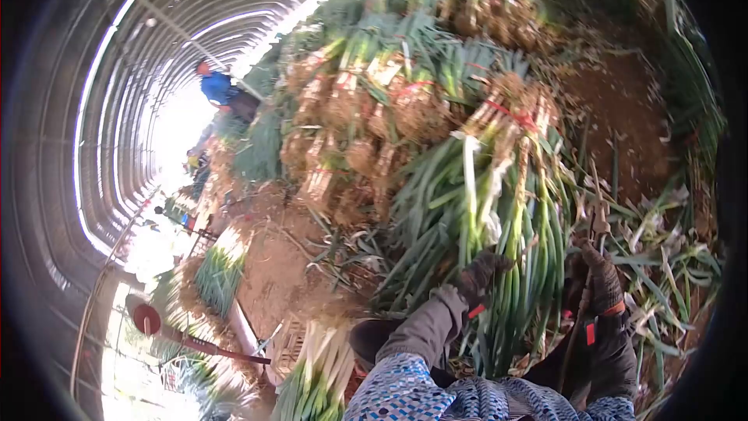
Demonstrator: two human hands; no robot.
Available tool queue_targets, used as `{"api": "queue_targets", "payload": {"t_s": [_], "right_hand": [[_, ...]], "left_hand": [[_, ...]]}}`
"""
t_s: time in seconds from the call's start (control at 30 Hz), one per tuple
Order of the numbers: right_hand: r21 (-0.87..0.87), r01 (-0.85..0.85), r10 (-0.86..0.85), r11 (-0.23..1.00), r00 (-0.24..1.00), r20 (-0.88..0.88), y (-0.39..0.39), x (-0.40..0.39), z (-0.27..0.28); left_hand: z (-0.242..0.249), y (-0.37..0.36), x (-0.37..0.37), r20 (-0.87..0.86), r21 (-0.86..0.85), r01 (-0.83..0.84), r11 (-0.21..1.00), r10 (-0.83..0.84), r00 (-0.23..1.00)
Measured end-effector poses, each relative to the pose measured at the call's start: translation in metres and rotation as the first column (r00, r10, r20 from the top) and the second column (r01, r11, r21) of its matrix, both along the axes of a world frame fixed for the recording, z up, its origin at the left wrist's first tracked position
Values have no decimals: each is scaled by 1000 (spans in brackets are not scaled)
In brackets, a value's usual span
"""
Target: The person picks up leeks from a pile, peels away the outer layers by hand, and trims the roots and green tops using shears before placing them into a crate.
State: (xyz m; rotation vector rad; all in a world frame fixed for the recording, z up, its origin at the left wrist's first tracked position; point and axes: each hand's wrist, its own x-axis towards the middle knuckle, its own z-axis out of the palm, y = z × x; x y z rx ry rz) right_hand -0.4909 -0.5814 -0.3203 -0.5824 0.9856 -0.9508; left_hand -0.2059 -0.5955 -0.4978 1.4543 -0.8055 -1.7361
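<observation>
A large bundle of green onions lies in front of me, its brown roots at the far end and its long green leaves toward my lap. A red tie binds it near the roots. My left hand, in a dark glove, is closed on the leaves at the bundle's left side. Right of the leaves, my right hand, also gloved, has its fingers curled round a long thin brown strip like a dry stalk. The strip stretches beyond the hand and back toward my lap.
Tied green onion bundles are piled ahead. More onions lie at the lower left, near a crate. Loose leaves litter the ground on the right. A person in blue stands farther off, beneath an arched tunnel roof.
</observation>
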Motion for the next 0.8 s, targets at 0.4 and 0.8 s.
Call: {"api": "queue_targets", "payload": {"t_s": [0.4, 0.8], "right_hand": [[-142, -76, 53, 987, 986, -161, 1, 26, -29], [-216, -570, 347, 793, 714, -608, 16, 15, -76]], "left_hand": [[247, 79, 61, 201, -479, -124, 869, 246, 948], [96, 1, 61, -19, 14, -42, 999, 42, 999]]}}
